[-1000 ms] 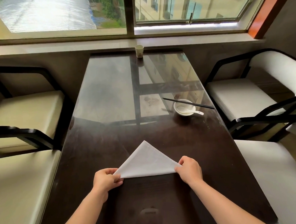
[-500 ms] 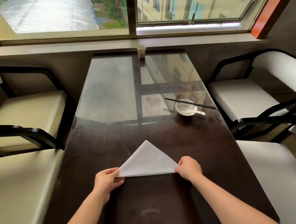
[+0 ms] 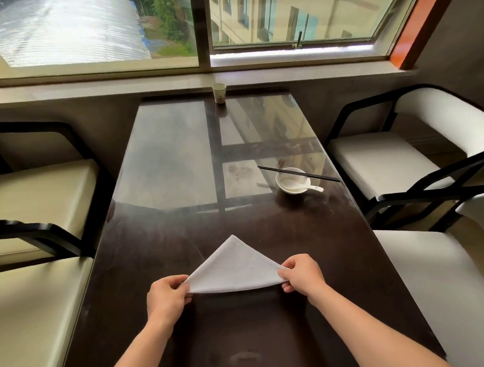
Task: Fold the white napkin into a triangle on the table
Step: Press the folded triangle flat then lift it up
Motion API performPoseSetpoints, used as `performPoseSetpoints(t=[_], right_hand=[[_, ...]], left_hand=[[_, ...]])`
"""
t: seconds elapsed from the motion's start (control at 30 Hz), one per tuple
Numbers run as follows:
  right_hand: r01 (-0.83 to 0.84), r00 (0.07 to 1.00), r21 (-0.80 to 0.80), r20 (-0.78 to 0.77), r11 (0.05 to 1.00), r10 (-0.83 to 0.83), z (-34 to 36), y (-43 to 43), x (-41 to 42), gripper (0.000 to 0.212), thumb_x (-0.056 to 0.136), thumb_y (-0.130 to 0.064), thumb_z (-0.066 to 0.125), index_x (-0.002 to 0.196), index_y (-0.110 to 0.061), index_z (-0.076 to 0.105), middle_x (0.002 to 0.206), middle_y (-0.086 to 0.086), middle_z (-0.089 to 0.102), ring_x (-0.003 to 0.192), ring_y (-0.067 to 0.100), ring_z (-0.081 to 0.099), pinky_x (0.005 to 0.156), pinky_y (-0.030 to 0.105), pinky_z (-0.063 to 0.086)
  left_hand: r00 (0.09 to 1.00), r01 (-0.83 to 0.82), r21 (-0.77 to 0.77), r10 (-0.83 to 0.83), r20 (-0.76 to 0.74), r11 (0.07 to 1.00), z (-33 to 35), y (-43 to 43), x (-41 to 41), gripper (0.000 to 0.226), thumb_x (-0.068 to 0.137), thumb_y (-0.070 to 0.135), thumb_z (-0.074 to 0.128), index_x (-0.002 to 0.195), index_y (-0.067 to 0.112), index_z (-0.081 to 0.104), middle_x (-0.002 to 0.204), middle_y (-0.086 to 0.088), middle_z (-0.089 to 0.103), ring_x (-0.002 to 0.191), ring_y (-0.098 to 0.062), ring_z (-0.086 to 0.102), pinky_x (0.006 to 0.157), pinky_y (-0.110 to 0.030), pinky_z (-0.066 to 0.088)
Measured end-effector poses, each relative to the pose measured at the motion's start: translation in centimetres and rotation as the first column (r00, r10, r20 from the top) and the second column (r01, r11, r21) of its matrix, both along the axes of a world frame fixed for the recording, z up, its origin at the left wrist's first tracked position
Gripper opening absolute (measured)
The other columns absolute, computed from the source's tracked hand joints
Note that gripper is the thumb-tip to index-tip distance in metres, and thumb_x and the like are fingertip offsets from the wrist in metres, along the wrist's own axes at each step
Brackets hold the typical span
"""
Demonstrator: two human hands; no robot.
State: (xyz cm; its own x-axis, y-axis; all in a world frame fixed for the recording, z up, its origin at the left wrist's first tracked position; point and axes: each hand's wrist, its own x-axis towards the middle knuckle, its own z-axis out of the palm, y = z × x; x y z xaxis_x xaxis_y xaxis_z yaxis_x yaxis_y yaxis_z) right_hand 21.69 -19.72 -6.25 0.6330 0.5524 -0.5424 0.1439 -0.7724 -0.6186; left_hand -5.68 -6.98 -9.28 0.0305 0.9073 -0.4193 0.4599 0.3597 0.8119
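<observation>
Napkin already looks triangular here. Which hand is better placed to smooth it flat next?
Neither clearly: the left hand and right hand each pinch a base corner of the napkin. Slight lean to the right, whose grip looks lighter.

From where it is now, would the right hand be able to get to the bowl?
Probably yes: the dark table between the right hand and the bowl is bare, but that hand is pinching a napkin corner and must let go first.

Cup: small pale paper cup (image 3: 219,92), upright at far table edge by the windowsill.
Bowl: small white ceramic bowl (image 3: 292,180), right side, mid-table.
Spoon: white ceramic spoon (image 3: 302,185) lying in bowl, handle over rim.
Chopsticks: black chopsticks (image 3: 299,174) laid across bowl's rim.
Seats: cream cushioned black-framed chairs (image 3: 388,161), both sides.
</observation>
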Motion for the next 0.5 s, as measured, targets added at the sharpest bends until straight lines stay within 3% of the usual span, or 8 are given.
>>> performPoseSetpoints(t=[0.1, 0.2, 0.5], right_hand=[[0.001, 1.0, 0.046, 0.029, 0.999, -0.002, 0.5, -0.3, 0.5, 0.009, 0.085, -0.015, 0.067, 0.079, -0.016, 0.073, 0.069, 0.003, 0.075, 0.053, 0.015, 0.073, 0.065, 0.032, 0.064], [-0.004, 0.999, 0.073, 0.054, 0.997, 0.0, 1.0, -0.8, 1.2, 0.009, 0.086, -0.017, 0.069, 0.079, -0.018, 0.074, 0.069, 0.001, 0.075, 0.054, 0.015, 0.073, 0.067, 0.035, 0.065], [0.028, 0.997, 0.143, 0.069, 0.989, -0.038, 2.3, -2.2, 3.3, 0.01, 0.086, -0.015, 0.071, 0.077, -0.018, 0.075, 0.072, 0.004, 0.075, 0.061, 0.02, 0.075, 0.06, 0.037, 0.065]], left_hand=[[1.0, -0.003, 0.01, 0.002, 0.031, 1.0, 0.4, -0.1, 0.5, 0.027, 0.09, 0.002, 0.069, 0.081, 0.027, 0.075, 0.085, 0.002, 0.076, 0.073, -0.017, 0.075, 0.066, -0.031, 0.064], [0.998, 0.003, -0.003, -0.003, 0.062, 1.0, 0.6, -0.2, 1.1, 0.029, 0.089, 0.001, 0.069, 0.079, 0.027, 0.075, 0.086, -0.001, 0.077, 0.075, -0.018, 0.076, 0.071, -0.036, 0.065], [0.989, 0.018, -0.029, -0.014, 0.149, 0.999, 1.6, -0.4, 3.0, 0.022, 0.087, -0.001, 0.07, 0.084, 0.019, 0.079, 0.081, -0.003, 0.079, 0.072, -0.021, 0.077, 0.072, -0.04, 0.064]])
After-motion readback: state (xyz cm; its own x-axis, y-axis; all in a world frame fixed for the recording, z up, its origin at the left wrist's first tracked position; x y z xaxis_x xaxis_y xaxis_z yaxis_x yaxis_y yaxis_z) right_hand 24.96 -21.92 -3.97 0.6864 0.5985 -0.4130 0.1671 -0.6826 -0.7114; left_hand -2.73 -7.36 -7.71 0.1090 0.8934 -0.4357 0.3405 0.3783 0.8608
